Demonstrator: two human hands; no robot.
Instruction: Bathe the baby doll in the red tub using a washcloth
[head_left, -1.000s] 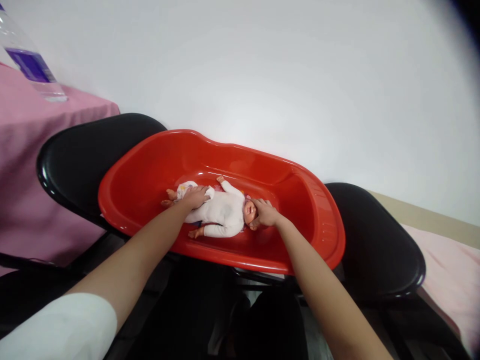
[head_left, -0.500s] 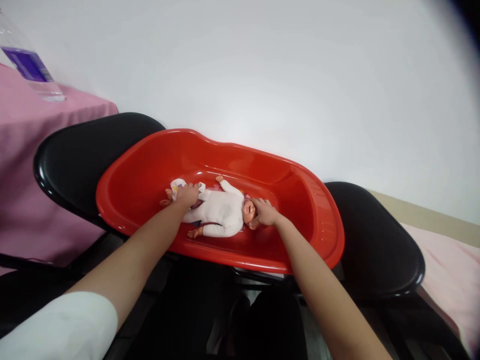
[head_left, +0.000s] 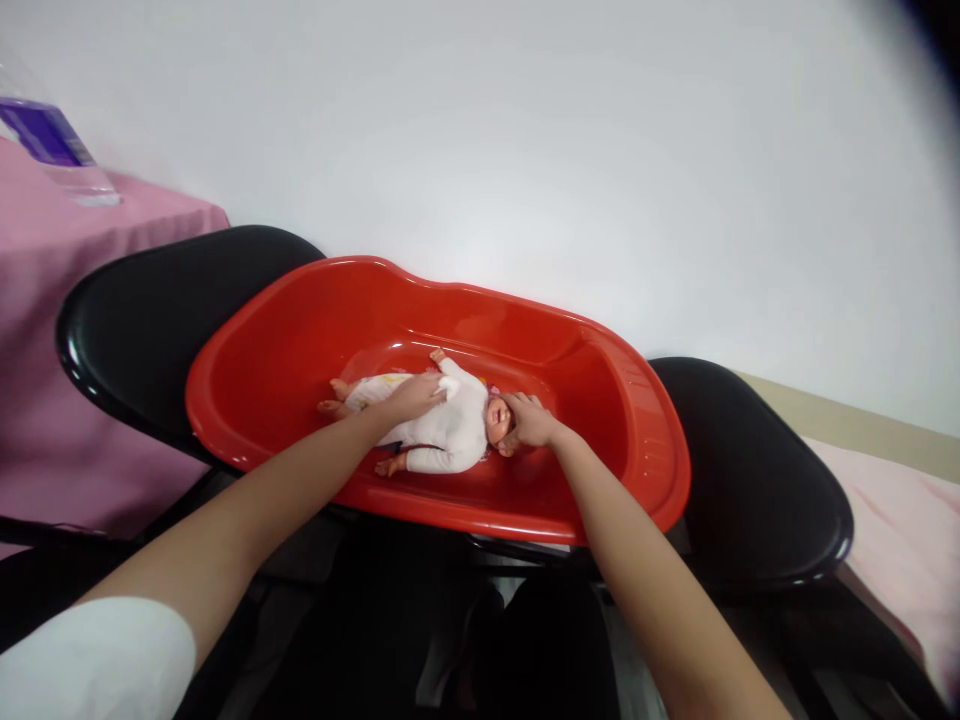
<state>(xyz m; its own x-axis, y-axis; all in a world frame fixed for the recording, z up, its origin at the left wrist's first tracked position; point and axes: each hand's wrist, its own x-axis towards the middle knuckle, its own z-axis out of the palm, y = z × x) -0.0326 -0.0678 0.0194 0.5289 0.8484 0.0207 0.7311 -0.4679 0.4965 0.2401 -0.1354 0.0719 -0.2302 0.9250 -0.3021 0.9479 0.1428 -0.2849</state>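
Note:
A baby doll [head_left: 448, 428] in a white long-sleeved top lies on its back in a red baby bathtub [head_left: 652, 430], head to the right and feet to the left. My right hand [head_left: 534, 420] curls around the top of its head. My left hand [head_left: 417, 394] is closed on a white patterned cloth [head_left: 375, 388], resting over the doll's belly. The cloth spreads back over the doll's legs, and a small white bit of it shows past my fingertips. My left hand and forearm cover part of the doll's waist and legs.
The tub rests across black chairs, one seat [head_left: 172, 330] showing at left and another seat [head_left: 757, 470] at right. On a pink-covered table [head_left: 150, 210] at far left stands a clear bottle with a purple label [head_left: 46, 132]. A white wall [head_left: 480, 150] rises behind the tub.
My left hand has moved right, from the doll's legs up to its belly, drawing the patterned cloth out along the body. My right hand stays at the doll's head.

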